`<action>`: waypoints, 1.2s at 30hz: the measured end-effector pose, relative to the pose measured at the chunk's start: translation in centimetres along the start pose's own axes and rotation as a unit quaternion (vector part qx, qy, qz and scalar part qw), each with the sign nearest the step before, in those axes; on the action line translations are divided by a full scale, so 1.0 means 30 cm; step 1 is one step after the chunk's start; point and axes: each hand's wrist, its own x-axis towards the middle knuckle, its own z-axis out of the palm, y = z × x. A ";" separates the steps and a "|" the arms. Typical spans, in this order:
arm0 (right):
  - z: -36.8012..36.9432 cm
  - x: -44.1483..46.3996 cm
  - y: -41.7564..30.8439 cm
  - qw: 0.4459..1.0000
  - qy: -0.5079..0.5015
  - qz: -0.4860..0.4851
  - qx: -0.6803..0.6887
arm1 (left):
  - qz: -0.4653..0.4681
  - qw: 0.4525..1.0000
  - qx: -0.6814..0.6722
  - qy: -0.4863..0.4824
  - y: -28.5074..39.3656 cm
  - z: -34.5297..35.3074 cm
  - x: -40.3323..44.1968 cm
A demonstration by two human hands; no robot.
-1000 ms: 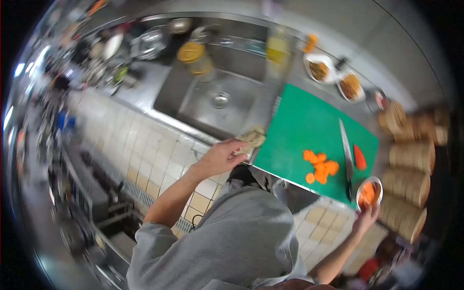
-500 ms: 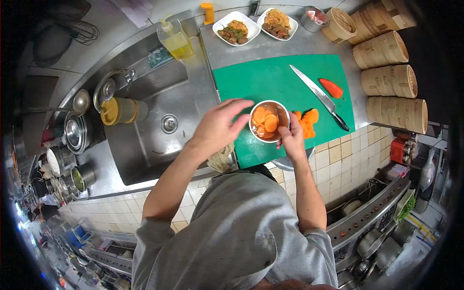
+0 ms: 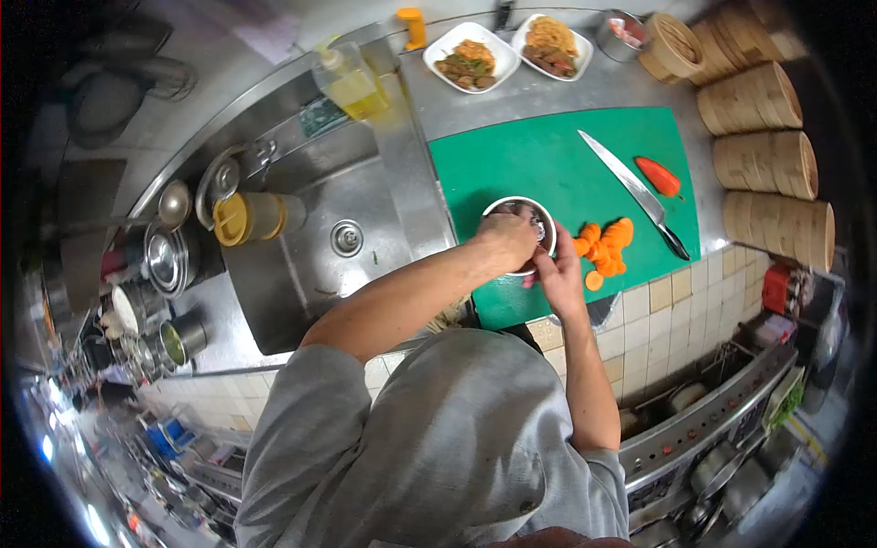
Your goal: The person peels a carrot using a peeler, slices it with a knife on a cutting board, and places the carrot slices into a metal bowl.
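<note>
My right hand (image 3: 557, 272) is closed on the near right side of a small metal bowl (image 3: 551, 228) over the green cutting board (image 3: 475, 183). My left hand (image 3: 510, 242) reaches down into this bowl, and its fingertips are hidden inside. Whatever the left fingers touch in there does not show. To the right of the bowl lies a pile of orange carrot slices (image 3: 607, 242), with a single slice (image 3: 594, 280) at its near edge. A knife (image 3: 630, 187) rests slantwise beyond the pile, and a red pepper (image 3: 660, 176) lies beside its blade.
On the left is a steel sink (image 3: 365, 201) with a yellow-lidded container (image 3: 247, 219) and a soap bottle (image 3: 352, 82). Two white dishes of food (image 3: 470, 57) stand behind the board. Bamboo steamers (image 3: 763, 164) line the right side. A stove (image 3: 713, 411) is at lower right.
My left hand has gone from beside the bowl down into it, covering the carrot slices that showed there. My right hand still holds the bowl. The whole view has shifted slightly.
</note>
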 end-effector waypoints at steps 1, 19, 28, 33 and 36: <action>-0.007 0.000 -0.010 0.999 -0.008 -0.004 -0.034 | 0.000 1.000 -0.008 0.010 0.002 0.009 0.001; -0.056 -0.072 -0.042 0.999 0.026 -0.004 -0.020 | 0.021 0.978 -0.145 0.149 -0.013 -0.021 -0.093; -0.080 -0.093 -0.034 0.995 0.095 -0.021 -0.005 | -0.131 0.836 -0.427 0.318 -0.339 -0.006 -0.221; -0.072 -0.116 -0.044 0.994 0.101 -0.022 -0.016 | -0.154 0.836 -0.236 0.470 -0.500 0.216 -0.135; -0.089 -0.123 -0.034 0.993 0.110 -0.037 -0.035 | -0.078 0.833 -0.200 0.510 -0.515 0.322 -0.075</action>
